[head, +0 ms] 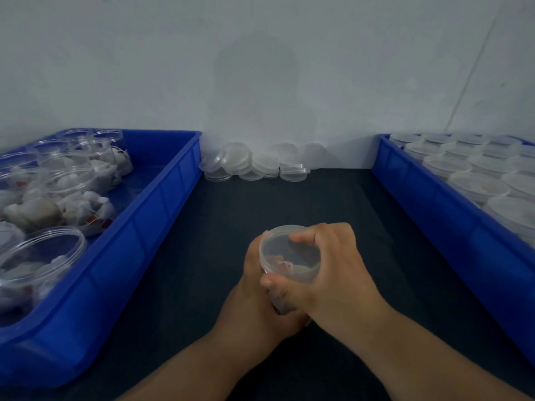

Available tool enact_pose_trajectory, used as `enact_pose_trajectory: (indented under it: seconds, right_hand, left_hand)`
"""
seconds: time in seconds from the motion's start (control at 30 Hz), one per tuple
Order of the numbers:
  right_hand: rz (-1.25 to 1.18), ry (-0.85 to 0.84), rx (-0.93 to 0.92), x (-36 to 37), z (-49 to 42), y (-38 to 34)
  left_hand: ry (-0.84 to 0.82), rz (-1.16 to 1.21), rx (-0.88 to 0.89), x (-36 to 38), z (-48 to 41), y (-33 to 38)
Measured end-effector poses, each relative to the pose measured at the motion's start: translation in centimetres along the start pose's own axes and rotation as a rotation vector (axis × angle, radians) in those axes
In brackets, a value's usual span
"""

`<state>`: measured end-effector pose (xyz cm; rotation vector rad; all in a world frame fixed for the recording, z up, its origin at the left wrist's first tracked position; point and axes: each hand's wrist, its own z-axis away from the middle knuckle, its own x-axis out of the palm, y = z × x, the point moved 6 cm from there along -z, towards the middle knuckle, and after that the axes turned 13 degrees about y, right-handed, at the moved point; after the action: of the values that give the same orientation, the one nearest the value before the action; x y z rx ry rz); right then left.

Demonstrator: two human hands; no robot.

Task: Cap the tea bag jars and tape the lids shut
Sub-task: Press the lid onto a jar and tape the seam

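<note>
Between two blue bins, the right hand (327, 273) curls its fingers (304, 236) around a lid (289, 256); the left hand (254, 287) apparently grips the jar (282, 306) beneath.

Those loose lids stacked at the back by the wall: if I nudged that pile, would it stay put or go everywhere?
The lids look thin, clear plastic, so probably very light and easily scattered. Some already lean against the wall rather than lie flat, so a nudge would likely topple them. Being round, any that land on edge might roll across the dark table.
</note>
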<state>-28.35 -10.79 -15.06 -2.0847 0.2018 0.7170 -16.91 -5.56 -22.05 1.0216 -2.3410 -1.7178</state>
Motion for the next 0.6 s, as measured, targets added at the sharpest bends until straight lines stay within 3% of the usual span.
enact_pose_trajectory:
  seconds: [0.13,0.2,0.5,0.6]
  right_hand:
    - [-0.115,-0.264,-0.062,-0.3,0.3,0.7]
    - [-0.091,-0.305,-0.083,-0.8,0.4,1.0]
    - [-0.012,0.098,-0.065,-0.8,1.0,0.1]
    - [0.062,0.162,-0.070,-0.4,0.8,-0.2]
  left_hand:
    - [0.004,0.030,0.005,-0.3,0.1,0.2]
    - [0.006,0.044,0.001,-0.3,0.1,0.3]
    - [0.001,0.017,-0.001,0.1,0.1,-0.1]
    - [0.004,-0.013,0.028,0.1,0.0,0.1]
